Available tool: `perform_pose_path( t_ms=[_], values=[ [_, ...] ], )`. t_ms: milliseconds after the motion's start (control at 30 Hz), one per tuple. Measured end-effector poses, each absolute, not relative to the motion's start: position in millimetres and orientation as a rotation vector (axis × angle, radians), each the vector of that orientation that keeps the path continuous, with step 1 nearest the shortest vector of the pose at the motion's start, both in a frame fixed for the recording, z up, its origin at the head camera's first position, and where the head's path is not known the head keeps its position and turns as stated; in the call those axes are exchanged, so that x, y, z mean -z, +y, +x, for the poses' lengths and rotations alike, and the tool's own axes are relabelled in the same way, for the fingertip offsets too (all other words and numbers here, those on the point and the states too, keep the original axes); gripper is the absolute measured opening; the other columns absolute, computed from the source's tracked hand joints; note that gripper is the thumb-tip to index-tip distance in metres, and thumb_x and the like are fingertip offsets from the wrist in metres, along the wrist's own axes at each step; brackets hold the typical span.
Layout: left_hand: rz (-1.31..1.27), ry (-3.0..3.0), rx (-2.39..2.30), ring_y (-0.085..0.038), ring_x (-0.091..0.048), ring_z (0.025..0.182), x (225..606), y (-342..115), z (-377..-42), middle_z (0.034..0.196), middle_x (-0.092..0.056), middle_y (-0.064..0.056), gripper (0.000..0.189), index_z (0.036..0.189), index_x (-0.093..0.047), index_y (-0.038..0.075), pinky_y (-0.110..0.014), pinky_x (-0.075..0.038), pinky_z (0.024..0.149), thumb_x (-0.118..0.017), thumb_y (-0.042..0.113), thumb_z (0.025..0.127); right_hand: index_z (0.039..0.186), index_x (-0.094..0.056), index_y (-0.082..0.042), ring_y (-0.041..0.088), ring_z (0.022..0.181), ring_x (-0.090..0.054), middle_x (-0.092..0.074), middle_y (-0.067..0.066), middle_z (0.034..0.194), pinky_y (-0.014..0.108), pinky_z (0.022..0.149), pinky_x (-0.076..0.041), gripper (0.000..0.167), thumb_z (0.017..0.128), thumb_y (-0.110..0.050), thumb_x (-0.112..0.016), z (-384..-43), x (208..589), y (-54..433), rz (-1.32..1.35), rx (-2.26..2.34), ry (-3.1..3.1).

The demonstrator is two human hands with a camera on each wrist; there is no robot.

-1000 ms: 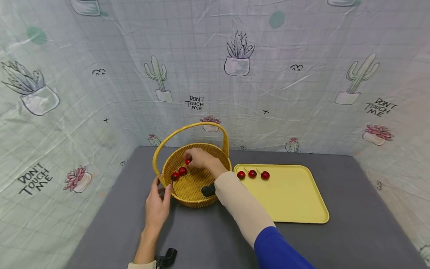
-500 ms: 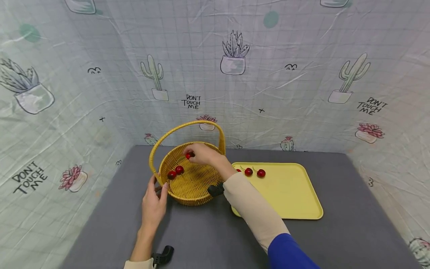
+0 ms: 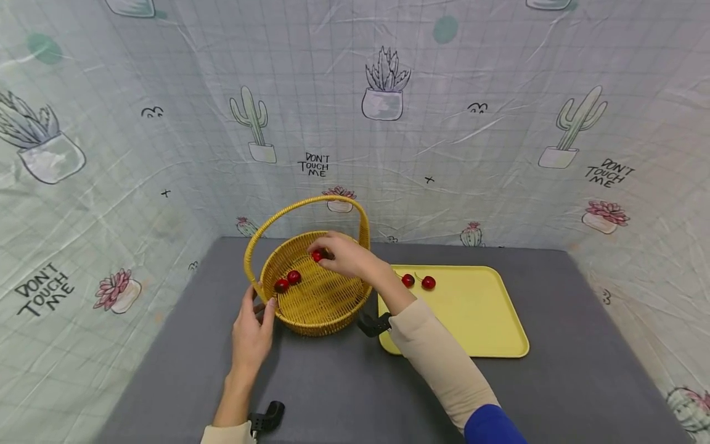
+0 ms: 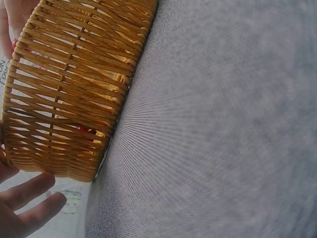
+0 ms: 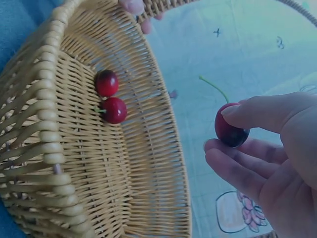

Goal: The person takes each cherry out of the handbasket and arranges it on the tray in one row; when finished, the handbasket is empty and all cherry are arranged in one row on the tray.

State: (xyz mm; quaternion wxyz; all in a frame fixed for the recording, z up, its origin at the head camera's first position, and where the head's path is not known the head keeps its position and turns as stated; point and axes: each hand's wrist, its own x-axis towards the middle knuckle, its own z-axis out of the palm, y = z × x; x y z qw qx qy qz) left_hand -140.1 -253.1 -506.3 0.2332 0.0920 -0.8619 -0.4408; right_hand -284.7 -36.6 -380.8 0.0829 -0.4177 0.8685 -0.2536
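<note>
Left hand: thumb and fingers gripping the left side of the yellow wicker basket. I would hold firmly enough to stop sliding, without squeezing the weave.
Basket: upright on the grey tabletop, arched handle standing.
Cherry pair: on the basket floor by its left wall, just beside each other; best not knocked.
Held cherry: over the basket's far part, off its floor, stem free.
Right hand: thumb and fingertips pinching that cherry. I judge a light pinch enough; I would pass clear of rim and handle, stem unsnagged.
Yellow tray: flat, right of the basket.
Two tray cherries: near its far edge; whether the sleeve hides more, I cannot tell.
</note>
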Motion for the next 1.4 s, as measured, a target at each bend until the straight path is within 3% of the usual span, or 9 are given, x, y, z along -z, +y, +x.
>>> perform_pose_path(
  t_ms=[267,567,1400],
  values=[
    [0.255,-2.370,1.227,-0.039,-0.064,0.118,506.2,-252.8,-140.2,0.154,-0.045,-0.015,0.061,0.157,-0.032,0.015,-0.055,-0.058,0.089,-0.051,0.041,0.104,0.135,-0.060,-0.012,0.018,0.105,-0.061,-0.057,0.007,0.132,0.034,0.089,-0.055,0.036,0.099,-0.019,-0.064,-270.2,379.7,-11.2,-1.180,0.853,2.626],
    [0.250,-2.370,1.228,-0.038,-0.064,0.117,504.9,-253.6,-140.0,0.154,-0.045,-0.015,0.062,0.157,-0.031,0.014,-0.056,-0.058,0.088,-0.051,0.042,0.104,0.130,-0.063,-0.009,0.015,0.090,-0.059,-0.059,0.006,0.117,0.027,0.079,-0.056,0.035,0.096,-0.017,-0.067,-261.1,390.6,26.4,-1.082,0.995,2.680],
    [0.238,-2.369,1.230,-0.036,-0.065,0.118,507.1,-254.1,-140.7,0.155,-0.044,-0.014,0.060,0.157,-0.031,0.018,-0.054,-0.058,0.088,-0.049,0.040,0.105,0.125,-0.060,-0.002,0.025,0.092,-0.061,-0.060,0.015,0.116,0.040,0.079,-0.056,0.036,0.092,-0.013,-0.070,-274.9,435.2,153.1,-0.601,1.078,2.903]
  ],
)
